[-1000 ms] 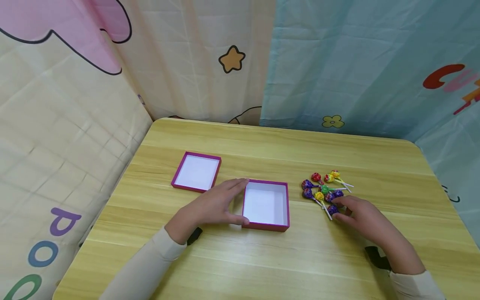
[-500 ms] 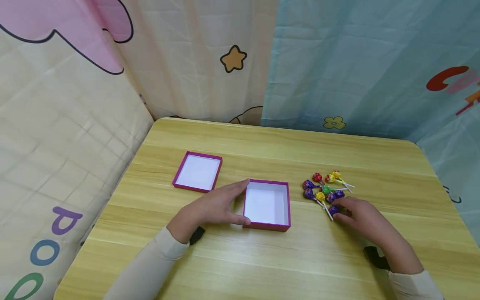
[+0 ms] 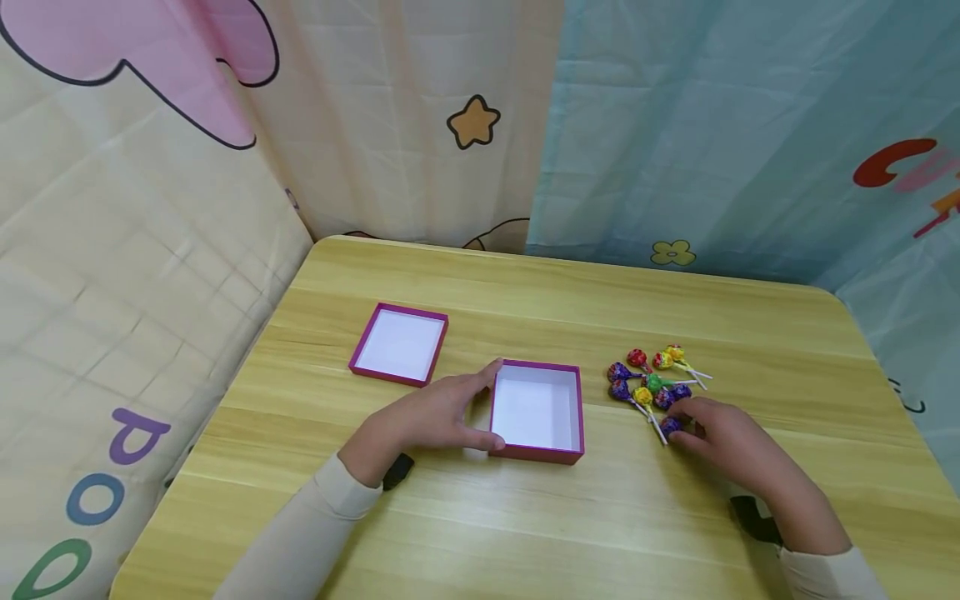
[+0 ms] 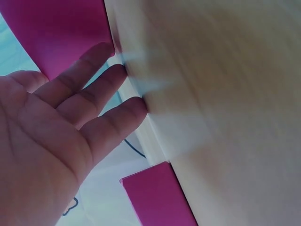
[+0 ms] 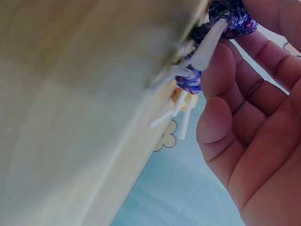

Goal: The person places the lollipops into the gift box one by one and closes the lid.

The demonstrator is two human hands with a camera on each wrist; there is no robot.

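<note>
My left hand point(image 3: 438, 417) spans the left side of a magenta open box point(image 3: 536, 456) with a white inside. Its thumb and index finger hold the box at the front and back left corners. In the left wrist view the other fingers point(image 4: 115, 122) reach past the box to the wooden table. On the right, my right hand point(image 3: 731, 437) pinches a purple-wrapped lollipop point(image 5: 235, 23) between thumb and fingers, low at the table. Its white stick points toward the wrist camera. Beside that hand lie several lollipops point(image 3: 654, 382) in purple, red, green and yellow wrappers.
A shallow magenta lid point(image 3: 400, 343), white inside up, lies left of and behind the box. The light wooden table point(image 3: 480, 287) has rounded back corners. Printed curtains point(image 3: 405, 167) hang behind it and along its sides.
The head view has shifted slightly. Both hands stay almost in place, the left at the box and the right at the purple lollipop.
</note>
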